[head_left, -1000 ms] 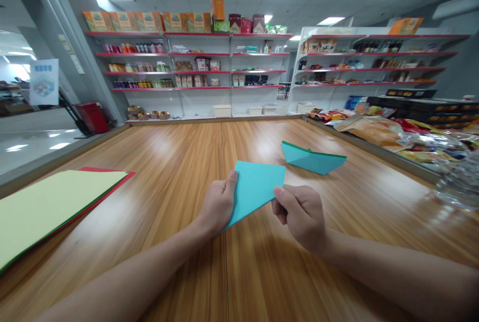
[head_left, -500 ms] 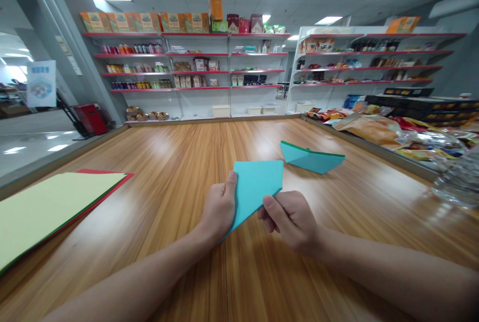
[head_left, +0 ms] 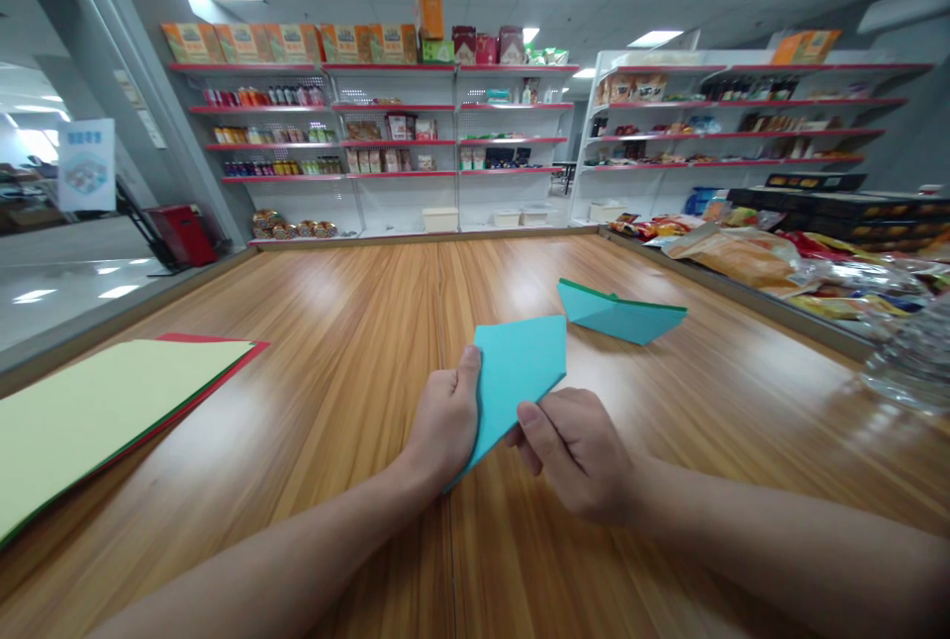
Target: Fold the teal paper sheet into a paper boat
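Observation:
A folded sheet of light-blue paper [head_left: 521, 362] is held up above the wooden table, slightly tilted, with a slanted lower right edge. Along its left edge my left hand [head_left: 447, 413] grips it, thumb on the near face and the other fingers hidden behind. My right hand [head_left: 577, 446] pinches the slanted lower edge between thumb and curled fingers. Behind and to the right, a folded paper boat [head_left: 623, 315], blue with a green rim, rests on the table apart from both hands.
A stack of coloured paper [head_left: 96, 411], pale yellow on top with green and red beneath, lies at the table's left. On the right are snack packets [head_left: 742, 258] and a clear plastic bottle [head_left: 912, 362]. Stocked shelves [head_left: 386, 139] stand beyond the wooden table [head_left: 348, 313].
The folded blue paper has shifted slightly right and tilted a little with my left hand. My right thumb and fingers have slid a little down along its slanted edge.

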`<action>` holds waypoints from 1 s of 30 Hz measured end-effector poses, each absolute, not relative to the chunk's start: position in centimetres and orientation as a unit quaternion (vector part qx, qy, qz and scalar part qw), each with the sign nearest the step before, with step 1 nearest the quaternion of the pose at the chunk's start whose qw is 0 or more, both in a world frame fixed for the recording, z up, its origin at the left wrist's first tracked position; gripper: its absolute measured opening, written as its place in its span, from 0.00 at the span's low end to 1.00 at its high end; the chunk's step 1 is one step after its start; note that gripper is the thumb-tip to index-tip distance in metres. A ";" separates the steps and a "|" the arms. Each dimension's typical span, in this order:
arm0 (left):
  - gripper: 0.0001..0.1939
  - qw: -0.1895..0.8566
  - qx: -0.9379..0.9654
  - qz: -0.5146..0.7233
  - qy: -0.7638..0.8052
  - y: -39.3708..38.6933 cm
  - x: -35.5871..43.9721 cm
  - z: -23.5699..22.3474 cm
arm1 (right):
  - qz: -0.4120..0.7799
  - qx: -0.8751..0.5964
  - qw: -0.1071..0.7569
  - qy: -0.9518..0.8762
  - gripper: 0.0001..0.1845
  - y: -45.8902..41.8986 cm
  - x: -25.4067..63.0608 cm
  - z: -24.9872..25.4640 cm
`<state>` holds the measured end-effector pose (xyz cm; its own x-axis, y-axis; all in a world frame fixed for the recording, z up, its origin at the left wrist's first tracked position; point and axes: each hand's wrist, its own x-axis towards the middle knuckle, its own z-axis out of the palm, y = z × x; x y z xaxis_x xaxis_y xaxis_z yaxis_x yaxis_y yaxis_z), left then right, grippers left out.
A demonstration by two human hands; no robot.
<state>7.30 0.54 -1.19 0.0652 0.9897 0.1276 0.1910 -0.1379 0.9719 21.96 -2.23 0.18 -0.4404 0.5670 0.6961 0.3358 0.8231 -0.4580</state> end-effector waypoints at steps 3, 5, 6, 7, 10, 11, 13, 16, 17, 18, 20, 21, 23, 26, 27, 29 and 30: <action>0.31 0.450 0.606 0.449 0.478 0.4 7.4 -1.2 | 0.127 -0.232 0.446 -0.855 0.18 -2.4 21.9 0.4; 0.32 0.453 0.610 0.443 0.475 0.4 7.5 -1.2 | 0.126 -0.225 0.453 -0.854 0.19 -2.5 22.0 0.4; 0.32 0.447 0.607 0.447 0.481 0.4 7.5 -1.3 | 0.125 -0.232 0.457 -0.849 0.20 -2.5 22.0 0.4; 0.32 0.438 0.602 0.455 0.488 0.4 7.5 -1.3 | 0.124 -0.244 0.460 -0.845 0.20 -2.5 22.1 0.3; 0.31 0.430 0.579 0.484 0.495 0.4 7.4 -1.5 | 0.126 -0.270 0.446 -0.844 0.20 -2.4 22.0 -0.1; 0.31 0.440 0.574 0.486 0.490 0.4 7.4 -1.5 | 0.126 -0.267 0.436 -0.850 0.19 -2.4 21.9 -0.2; 0.31 0.457 0.568 0.487 0.480 0.3 7.5 -1.4 | 0.128 -0.251 0.421 -0.862 0.19 -2.4 21.8 -0.2; 0.30 0.461 0.576 0.484 0.471 0.2 7.8 -1.2 | 0.142 -0.209 0.422 -0.871 0.18 -2.5 21.6 -0.1; 0.30 0.467 0.580 0.477 0.466 0.1 7.9 -1.2 | 0.144 -0.194 0.428 -0.871 0.17 -2.6 21.6 0.0; 0.30 0.479 0.584 0.467 0.460 0.0 7.9 -1.1 | 0.145 -0.180 0.432 -0.872 0.17 -2.6 21.6 0.1; 0.30 0.494 0.582 0.456 0.458 -0.2 8.0 -1.1 | 0.144 -0.169 0.437 -0.872 0.16 -2.6 21.6 0.2; 0.30 0.489 0.576 0.462 0.464 -0.2 8.0 -1.1 | 0.145 -0.175 0.438 -0.870 0.15 -2.5 21.6 0.2; 0.30 0.465 0.558 0.489 0.483 -0.3 7.9 -1.1 | 0.155 -0.196 0.431 -0.867 0.17 -2.4 21.5 0.2; 0.30 0.449 0.547 0.504 0.494 -0.4 7.7 -1.2 | 0.184 -0.209 0.413 -0.867 0.20 -2.4 21.5 0.1; 0.30 0.450 0.549 0.502 0.494 -0.4 7.6 -1.2 | 0.193 -0.205 0.404 -0.870 0.20 -2.4 21.5 0.0; 0.31 0.457 0.561 0.488 0.488 -0.4 7.7 -1.2 | 0.201 -0.193 0.384 -0.880 0.20 -2.5 21.7 0.0; 0.31 0.466 0.569 0.476 0.482 -0.4 7.7 -1.2 | 0.201 -0.185 0.375 -0.886 0.21 -2.6 21.8 0.0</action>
